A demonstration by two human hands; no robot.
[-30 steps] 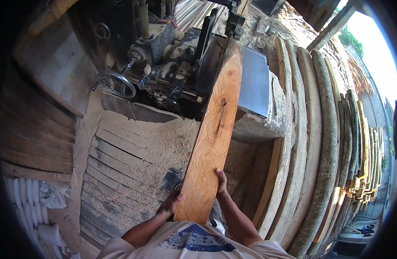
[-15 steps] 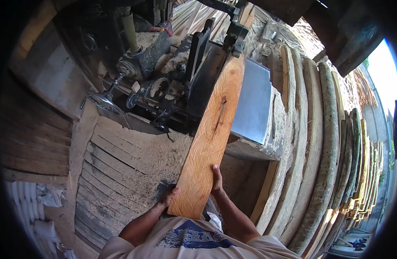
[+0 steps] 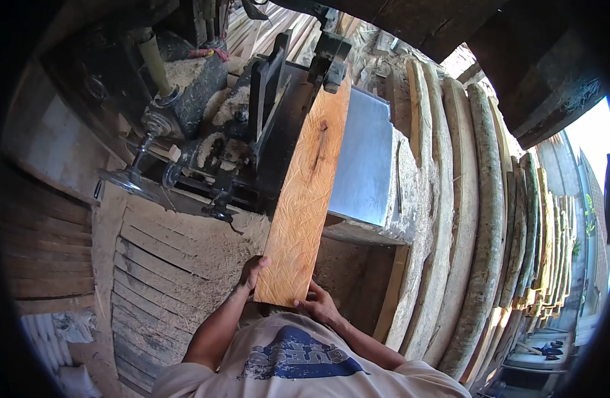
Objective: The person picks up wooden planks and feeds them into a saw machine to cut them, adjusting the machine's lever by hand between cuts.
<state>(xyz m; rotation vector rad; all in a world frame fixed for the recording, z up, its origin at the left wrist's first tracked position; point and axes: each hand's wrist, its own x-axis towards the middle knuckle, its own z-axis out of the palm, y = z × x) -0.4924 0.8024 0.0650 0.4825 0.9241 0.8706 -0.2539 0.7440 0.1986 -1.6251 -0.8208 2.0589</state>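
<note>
A long orange-brown wooden plank [image 3: 304, 192] with curved saw marks and a dark knot lies lengthwise in front of me, its far end under the saw guide [image 3: 330, 61] of a dark machine. My left hand [image 3: 254, 270] grips its left edge close to the near end, thumb side against the wood. At the near right corner my right hand [image 3: 320, 305] holds the end, with the thumb on top and the other fingers partly hidden. Right of the plank shows the smooth metal machine table [image 3: 366, 159]. The blade itself cannot be made out.
To the left stand the machine's handwheel [image 3: 129, 182] and its dark fittings. Sawdust covers the slatted boards [image 3: 162, 265] below. Several long logs and slabs [image 3: 481, 199] lie along the right side. A dark beam [image 3: 424, 26] hangs overhead.
The plank has moved forward, its far end further under the guide. My right hand has shifted from the right edge to the near end corner. My left hand has gone forward; the view has shifted.
</note>
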